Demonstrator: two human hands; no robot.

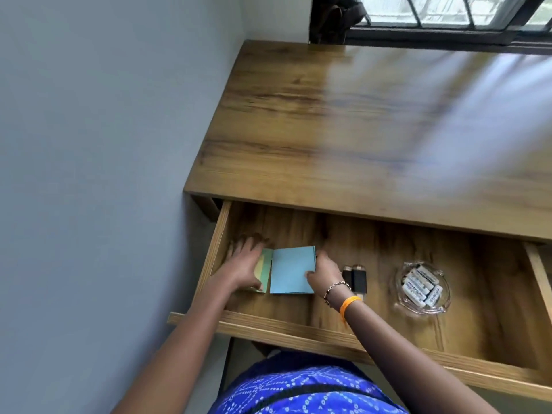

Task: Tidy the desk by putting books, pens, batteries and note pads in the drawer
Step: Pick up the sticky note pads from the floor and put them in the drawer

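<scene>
The wooden drawer (298,330) is pulled out under the desk. Two note pads lie side by side at its left end. My left hand (243,262) lies flat with spread fingers on the green-and-yellow note pad (265,268). My right hand (324,271) grips the right edge of the blue note pad (291,270), thumb on top. To the right lie two small black rectangular items (357,279). Further right, a clear glass dish (421,289) holds several white batteries (419,286).
The wooden desk top (343,115) above the drawer is bare and glossy with window glare. A blue-grey wall (104,144) runs close along the left. A window with dark bars (448,16) is at the back. A second drawer's edge (539,273) shows at far right.
</scene>
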